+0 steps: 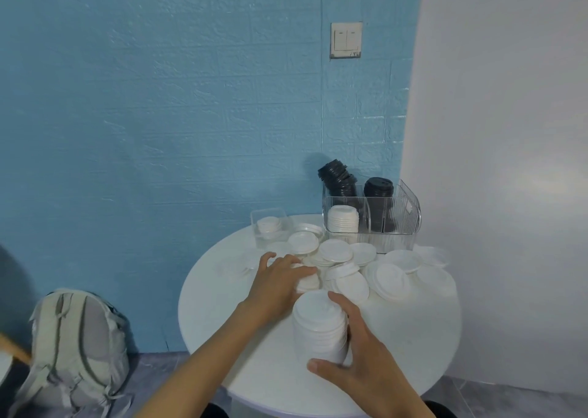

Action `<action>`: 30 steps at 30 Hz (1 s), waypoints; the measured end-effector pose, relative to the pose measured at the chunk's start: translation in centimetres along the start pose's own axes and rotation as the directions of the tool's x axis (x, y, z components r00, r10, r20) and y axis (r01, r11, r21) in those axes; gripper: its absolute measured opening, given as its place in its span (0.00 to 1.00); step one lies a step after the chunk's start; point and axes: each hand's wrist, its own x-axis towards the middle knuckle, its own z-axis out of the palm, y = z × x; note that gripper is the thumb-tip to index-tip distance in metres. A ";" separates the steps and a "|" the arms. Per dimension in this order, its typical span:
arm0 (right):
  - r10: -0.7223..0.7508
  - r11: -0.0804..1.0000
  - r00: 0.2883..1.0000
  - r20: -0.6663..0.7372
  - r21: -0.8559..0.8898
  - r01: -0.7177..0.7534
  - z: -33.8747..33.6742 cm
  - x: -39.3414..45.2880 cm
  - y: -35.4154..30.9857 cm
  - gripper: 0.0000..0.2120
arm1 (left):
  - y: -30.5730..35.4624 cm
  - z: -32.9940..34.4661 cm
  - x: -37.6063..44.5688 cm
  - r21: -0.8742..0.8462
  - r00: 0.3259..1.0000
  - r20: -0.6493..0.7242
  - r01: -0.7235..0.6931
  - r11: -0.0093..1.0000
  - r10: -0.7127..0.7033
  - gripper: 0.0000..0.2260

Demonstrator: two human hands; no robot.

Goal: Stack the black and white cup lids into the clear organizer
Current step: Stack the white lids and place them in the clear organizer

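We locate the tall stack of white lids (319, 328) at the lower centre of the frame, standing on the round white table (222, 322); the right hand (366, 354) grasps this stack from its right side, thumb curled across the base and fingers wrapped over the upper edge. The left hand (276, 285), just up and left of the stack, lies with fingers extended over a smaller pile of white lids (308, 282); whether it grips or merely rests on them we cannot tell.

Beyond the hands, loose white lids (391, 279) lie scattered and overlapping across the centre and right of the table, some flat, some tilted against one another.

At the table's far edge, right of centre in the frame, stands the clear organizer (397, 227), ribbed and divided into compartments; its front left compartment holds a stack of white lids (343, 222); behind that, a stack of black lids (339, 179) leans to the left above the rim; the compartment to the right holds an upright stack of black lids (378, 188).

Left of the organizer sits a small clear container (254, 227) holding a few white lids (269, 226).

A grey backpack (76, 347) rests on the floor at lower left, against the blue wall (159, 99); a wall switch (346, 40) is mounted in the upper centre.
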 end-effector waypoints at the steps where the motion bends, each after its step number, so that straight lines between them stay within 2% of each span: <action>1: 0.001 1.000 1.000 0.001 -0.002 -0.001 0.0 0.0 0.0 0.46 | 0.0 -0.1 -0.1 -0.005 1.000 -0.008 -0.012 1.000 0.012 0.37; 4: 0.001 1.000 1.000 0.006 -0.005 -0.001 0.0 0.0 0.0 0.47 | -0.2 0.2 -0.2 -0.067 0.997 -0.071 -0.015 0.998 0.010 0.42; 7: 0.007 1.000 1.000 0.001 -0.003 -0.007 0.0 0.0 -0.1 0.47 | -0.2 0.0 -0.2 -0.265 0.982 -0.183 0.005 0.964 -0.056 0.41; 9: 0.005 1.000 1.000 0.002 -0.006 -0.005 -0.1 0.0 -0.1 0.47 | -0.1 -1.0 -0.4 -0.466 0.967 -0.227 0.001 0.885 -0.120 0.33; 11: 0.001 1.000 1.000 0.007 -0.006 -0.001 -0.1 0.0 0.0 0.47 | 0.1 -2.3 -1.3 -0.652 0.943 -0.282 -0.051 0.757 -0.179 0.23; 13: -0.002 1.000 1.000 0.006 -0.006 0.002 -0.1 0.0 -0.1 0.48 | 1.0 -3.5 -3.2 -0.756 0.938 -0.299 -0.119 0.643 -0.178 0.19; 15: 0.002 1.000 1.000 0.008 -0.001 -0.002 0.0 -0.1 -0.1 0.49 | 2.4 -4.1 -5.4 -0.789 0.947 -0.299 -0.175 0.589 -0.119 0.20; 19: 0.006 1.000 1.000 0.018 -0.009 -0.006 -0.1 -0.1 -0.1 0.51 | 4.2 -2.9 -8.0 -0.779 0.960 -0.279 -0.207 0.591 -0.033 0.21; 23: 0.013 0.999 0.999 0.041 -0.033 -0.011 0.1 0.1 0.3 0.56 | 5.0 -1.8 -8.6 -0.751 0.977 -0.214 -0.163 0.640 -0.003 0.20; 30: 0.014 0.999 0.999 0.043 -0.046 -0.012 0.3 0.2 0.5 0.56 | 5.8 -1.6 -9.0 -0.796 0.974 -0.225 -0.168 0.581 -0.027 0.18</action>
